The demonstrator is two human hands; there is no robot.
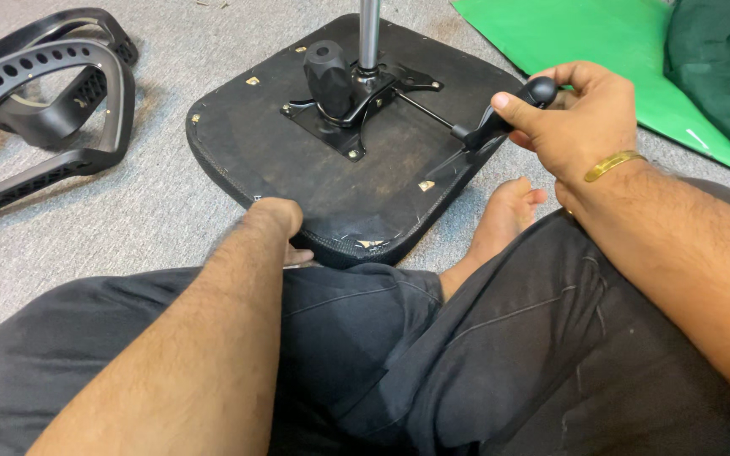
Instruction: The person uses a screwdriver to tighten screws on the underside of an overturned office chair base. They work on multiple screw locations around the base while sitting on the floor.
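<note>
An upturned black chair seat (314,181) lies on the grey carpet, underside facing up. A black metal mechanism plate (356,105) with a round knob is bolted at its middle, and a chrome column (369,34) rises from it. My right hand (580,118), with a gold bangle on the wrist, grips the black handle of the lever (500,122) that sticks out from the mechanism toward the right. My left hand (279,224) is curled over the seat's near edge, fingers mostly hidden beneath it.
Two black plastic armrest frames (44,110) lie at the far left. A green sheet (610,51) and dark green cloth (724,67) sit at the top right. My crossed legs in dark trousers and a bare foot (504,215) fill the foreground.
</note>
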